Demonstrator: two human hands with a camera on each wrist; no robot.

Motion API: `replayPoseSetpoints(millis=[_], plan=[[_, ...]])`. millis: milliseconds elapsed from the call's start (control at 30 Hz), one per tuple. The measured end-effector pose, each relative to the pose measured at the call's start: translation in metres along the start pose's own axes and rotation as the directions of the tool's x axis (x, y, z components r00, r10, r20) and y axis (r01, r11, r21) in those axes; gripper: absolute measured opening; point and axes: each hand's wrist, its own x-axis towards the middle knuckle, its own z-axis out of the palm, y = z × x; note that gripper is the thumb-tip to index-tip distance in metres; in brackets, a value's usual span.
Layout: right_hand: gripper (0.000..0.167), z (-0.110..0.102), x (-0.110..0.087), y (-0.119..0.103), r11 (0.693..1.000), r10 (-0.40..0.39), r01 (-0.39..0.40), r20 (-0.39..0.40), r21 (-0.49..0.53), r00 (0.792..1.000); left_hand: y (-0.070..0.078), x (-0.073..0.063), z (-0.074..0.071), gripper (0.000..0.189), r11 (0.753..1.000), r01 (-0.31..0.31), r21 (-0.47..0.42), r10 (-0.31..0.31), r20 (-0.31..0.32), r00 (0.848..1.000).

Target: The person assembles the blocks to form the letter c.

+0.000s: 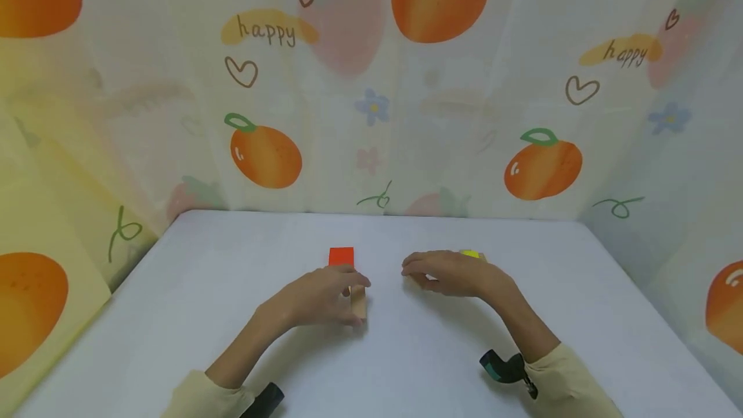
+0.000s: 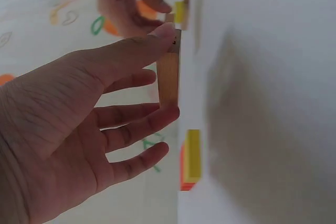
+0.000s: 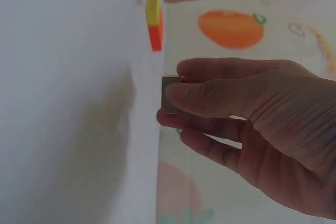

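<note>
My left hand (image 1: 325, 295) grips a plain wooden block (image 1: 358, 302) between thumb and fingertips, just above the white table. In the left wrist view this wooden block (image 2: 168, 80) looks long and narrow. Just beyond the left hand lies a red block (image 1: 341, 256); the right wrist view shows it red (image 3: 156, 38) with a yellow part (image 3: 153, 6). Farther right, my right hand (image 1: 449, 272) pinches a small wooden block (image 3: 171, 107) between thumb and fingers; the head view hides that piece. Behind the right wrist, a yellow block (image 1: 470, 253) with a wooden edge is partly covered.
The white table (image 1: 232, 244) ends at a fruit-printed curtain (image 1: 371, 147) at the back and sides. Dark wrist-worn devices, one on the left (image 1: 264, 400) and one on the right (image 1: 502, 367), sit by the sleeves.
</note>
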Motion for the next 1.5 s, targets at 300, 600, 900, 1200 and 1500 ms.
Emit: replayPoseSetpoints(millis=[300,600,900,1200,1500], plan=[[0.033,0.007,0.01,-0.029,0.999,-0.013,0.019,0.15,-0.044,0.989,0.003,-0.011,0.024,0.058,0.997,0.01,0.076,-0.011,0.014,1.0],[0.039,0.012,0.017,-0.037,1.0,0.024,-0.024,0.185,-0.005,0.982,0.004,-0.018,0.033,0.057,0.983,-0.059,0.172,0.063,-0.023,0.998],[0.02,0.017,0.037,-0.044,0.993,0.103,-0.092,0.163,-0.076,0.981,0.02,-0.032,0.001,0.03,0.929,-0.208,0.306,0.16,0.175,0.972],[0.011,0.02,0.054,-0.051,0.994,0.097,-0.088,0.16,-0.06,0.982,0.024,-0.033,-0.008,0.034,0.798,-0.363,0.481,0.169,0.399,0.901],[0.007,0.022,0.059,-0.045,0.995,0.086,-0.078,0.13,-0.065,0.988,0.021,-0.033,-0.004,0.046,0.85,-0.319,0.419,0.163,0.366,0.916]])
